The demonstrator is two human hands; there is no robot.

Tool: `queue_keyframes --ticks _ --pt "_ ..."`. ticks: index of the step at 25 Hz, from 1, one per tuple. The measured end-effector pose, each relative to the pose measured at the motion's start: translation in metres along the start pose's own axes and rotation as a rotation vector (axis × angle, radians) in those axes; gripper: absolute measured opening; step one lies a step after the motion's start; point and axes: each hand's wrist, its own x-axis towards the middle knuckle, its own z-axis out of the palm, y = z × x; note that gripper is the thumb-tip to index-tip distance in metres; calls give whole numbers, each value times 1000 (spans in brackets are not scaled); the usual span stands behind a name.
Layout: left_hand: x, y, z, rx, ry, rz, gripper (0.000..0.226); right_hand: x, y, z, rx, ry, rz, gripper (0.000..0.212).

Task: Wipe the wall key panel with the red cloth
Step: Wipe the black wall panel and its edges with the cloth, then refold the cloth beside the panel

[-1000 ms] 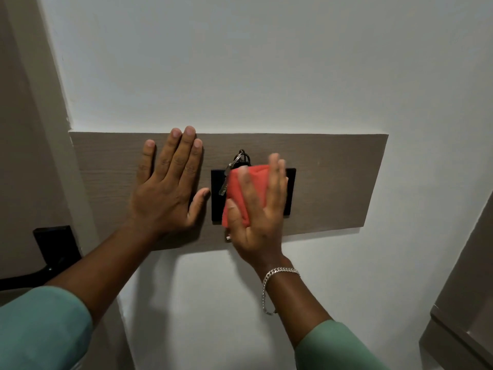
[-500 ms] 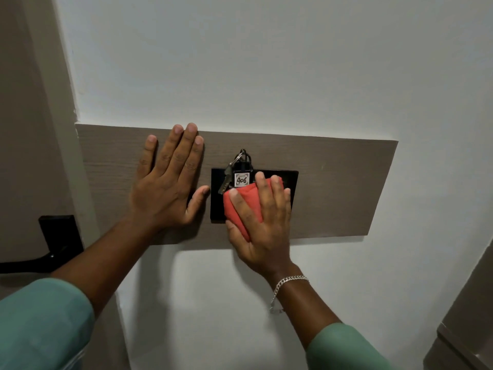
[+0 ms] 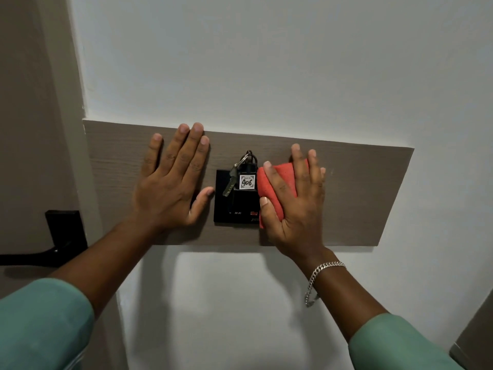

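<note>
A black key panel [image 3: 224, 209] is mounted on a grey-brown wooden board [image 3: 368, 193] on the white wall. A key with a tag marked 406 [image 3: 247, 181] hangs from the panel's top. My right hand [image 3: 296, 209] presses a folded red cloth [image 3: 277, 182] flat against the panel's right edge and the board beside it; the panel's right part is hidden under it. My left hand [image 3: 170, 182] lies flat on the board just left of the panel, fingers spread, thumb touching the panel's left edge.
A black door handle [image 3: 53, 244] sticks out from the door at the far left, beside a beige door frame [image 3: 77, 129]. A grey-brown furniture corner [image 3: 477, 332] shows at the lower right. White wall [image 3: 266, 62] lies above and below the board.
My right hand has slid the red cloth to the right, off the panel's middle to its right edge, uncovering the key tag and panel face. The left hand has stayed put.
</note>
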Motion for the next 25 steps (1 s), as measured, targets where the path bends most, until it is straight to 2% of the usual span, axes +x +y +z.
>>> queue_keyframes --ticks 4,6,8,11,13,15,17,19,22,25 --pt "2 2 -8 -33 -41 -10 78 0 6 -16 10 -81 -92 55" --pt "4 11 -20 -184 -31 -98 79 3 10 -21 -11 -95 -141 54" --pt "10 28 -37 -393 12 -171 77 5 13 -24 0 -93 -131 53" --pt "30 72 -64 -535 79 -260 55 -2 14 -23 73 -57 -27 58" --pt "52 102 -82 -700 -11 -396 44 -4 9 -20 213 52 123 64" --pt "68 129 -95 -810 -174 -522 43 -5 7 -21 344 168 252 68" --pt "80 144 -97 -938 -288 -687 41 -8 12 -26 400 232 260 68" --pt "92 156 -96 -1106 -356 -850 29 -16 25 -35 426 204 238 70" --pt "98 190 -96 -1272 -480 -840 15 -39 47 -55 439 116 242 76" --pt "97 239 -93 -1373 -504 -801 12 -68 75 -77 443 73 421 81"
